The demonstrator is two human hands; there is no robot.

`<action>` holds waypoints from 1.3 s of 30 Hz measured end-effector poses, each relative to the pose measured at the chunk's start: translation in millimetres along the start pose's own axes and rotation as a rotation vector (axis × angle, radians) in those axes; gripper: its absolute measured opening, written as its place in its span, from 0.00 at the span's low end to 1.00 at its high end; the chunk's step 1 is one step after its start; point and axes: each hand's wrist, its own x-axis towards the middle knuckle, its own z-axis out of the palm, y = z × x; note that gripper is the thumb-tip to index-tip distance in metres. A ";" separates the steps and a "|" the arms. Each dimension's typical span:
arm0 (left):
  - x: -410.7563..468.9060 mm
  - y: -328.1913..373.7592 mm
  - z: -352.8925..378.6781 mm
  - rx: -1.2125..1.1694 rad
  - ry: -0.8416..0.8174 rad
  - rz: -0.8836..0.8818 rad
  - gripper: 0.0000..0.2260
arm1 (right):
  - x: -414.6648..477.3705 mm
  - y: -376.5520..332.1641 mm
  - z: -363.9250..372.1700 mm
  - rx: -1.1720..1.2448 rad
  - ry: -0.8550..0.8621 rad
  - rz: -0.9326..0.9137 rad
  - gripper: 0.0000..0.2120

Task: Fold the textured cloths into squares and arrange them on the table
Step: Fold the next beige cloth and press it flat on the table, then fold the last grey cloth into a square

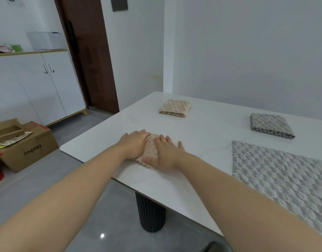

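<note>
Now L hand [135,145] & R hand [166,156] lie flat, fingers [141,134] straight, pressing folded beige cloth [152,147] on bench [202,135]; unfolded grey cloth [284,179] lies rightward, nearer R hand.

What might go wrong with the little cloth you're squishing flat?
The beige cloth under the left hand and right hand sits right by the edge of the table, so a hard push might slide it onto the floor. It looks thick, so its fold may spring open once the hands lift. The big grey cloth is not yet folded and lies close by; an arm might drag it.
</note>
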 end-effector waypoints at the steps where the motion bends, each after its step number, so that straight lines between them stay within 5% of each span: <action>1: 1.9 4.3 -6.0 0.056 -0.045 -0.037 0.22 | -4.7 1.0 -6.5 0.018 0.005 0.000 0.49; 5: 4.2 41.3 -31.1 0.109 0.017 -0.093 0.25 | -39.3 25.0 -43.6 0.142 0.112 -0.008 0.40; 12: -16.4 179.5 -29.7 -0.021 0.093 0.132 0.21 | -128.3 121.9 -78.3 0.242 0.362 0.175 0.25; 18: 5.4 276.5 1.1 -0.192 0.038 0.346 0.22 | -210.2 226.4 -71.3 -0.022 0.471 0.444 0.14; 28: 50.8 324.5 30.3 -0.304 0.232 0.337 0.16 | -280.2 343.6 -46.1 0.178 0.684 0.720 0.13; 39: 59.1 313.3 45.1 -0.178 0.383 0.311 0.14 | -267.4 372.7 -25.9 0.137 0.565 0.786 0.29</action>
